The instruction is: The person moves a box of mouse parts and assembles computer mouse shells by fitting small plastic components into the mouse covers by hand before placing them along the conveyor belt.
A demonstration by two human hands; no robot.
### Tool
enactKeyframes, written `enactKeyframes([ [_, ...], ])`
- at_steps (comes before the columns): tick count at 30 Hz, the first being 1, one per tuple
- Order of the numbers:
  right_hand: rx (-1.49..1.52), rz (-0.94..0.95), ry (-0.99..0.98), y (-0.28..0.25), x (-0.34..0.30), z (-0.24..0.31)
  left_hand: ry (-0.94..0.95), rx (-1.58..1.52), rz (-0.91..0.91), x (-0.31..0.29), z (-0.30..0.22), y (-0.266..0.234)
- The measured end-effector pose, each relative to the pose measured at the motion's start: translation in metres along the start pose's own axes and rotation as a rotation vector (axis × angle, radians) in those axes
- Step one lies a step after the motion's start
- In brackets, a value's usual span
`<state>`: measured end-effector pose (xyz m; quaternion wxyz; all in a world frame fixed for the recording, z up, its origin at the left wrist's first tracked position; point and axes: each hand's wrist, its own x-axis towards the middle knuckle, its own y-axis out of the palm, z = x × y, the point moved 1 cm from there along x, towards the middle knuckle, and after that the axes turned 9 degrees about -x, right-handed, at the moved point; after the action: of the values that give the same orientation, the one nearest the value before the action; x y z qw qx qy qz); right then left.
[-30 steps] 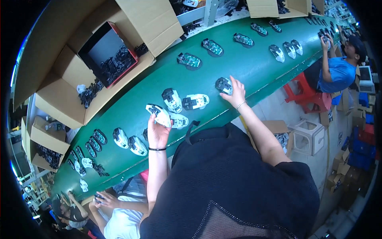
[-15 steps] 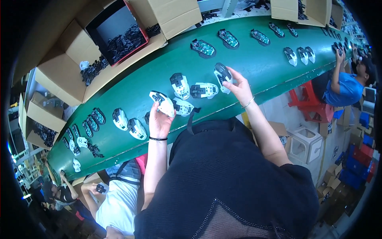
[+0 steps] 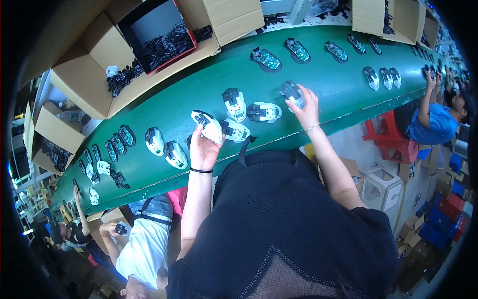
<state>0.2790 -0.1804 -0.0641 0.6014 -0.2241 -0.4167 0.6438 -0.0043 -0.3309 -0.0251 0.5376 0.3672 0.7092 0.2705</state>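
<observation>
My left hand (image 3: 204,153) is closed round a white and black computer mouse shell (image 3: 211,130), held tilted above the near edge of the green belt. In my right hand (image 3: 305,108) is another mouse shell (image 3: 292,93), blurred by motion, its dark side facing up. Between the hands lie three more white mouse shells with black parts: one upright-pointing shell (image 3: 234,105), one sideways shell (image 3: 264,112) nearest my right hand, and one shell (image 3: 236,130) just beside my left hand. A dark piece behind my left fingers is mostly hidden.
The green conveyor belt (image 3: 199,94) carries mouse bases with green circuit boards (image 3: 267,61) along its far side. Two white shells (image 3: 175,154) lie left of my hand. Cardboard boxes with black parts (image 3: 167,47) line the far edge. Co-workers sit at left (image 3: 147,249) and right (image 3: 438,119).
The mouse shell in my right hand has turned, from standing lengthwise to a slanted, blurred pose. My left hand still holds its shell. The whole view has shifted slightly.
</observation>
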Motion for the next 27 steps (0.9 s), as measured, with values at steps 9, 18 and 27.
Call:
enactKeyframes([
  [9,-0.247,0.124,0.186,0.023,-0.014,-0.028,0.002,-0.055,0.013,-0.004,-0.01,-0.009],
  [18,-0.509,0.083,0.154,0.024,-0.005,0.007,0.023,-0.102,-0.001,-0.011,-0.027,-0.029],
  [27,-0.184,0.413,-0.143,0.105,0.008,0.134,0.086,-0.122,-0.09,-0.017,-0.029,-0.05],
])
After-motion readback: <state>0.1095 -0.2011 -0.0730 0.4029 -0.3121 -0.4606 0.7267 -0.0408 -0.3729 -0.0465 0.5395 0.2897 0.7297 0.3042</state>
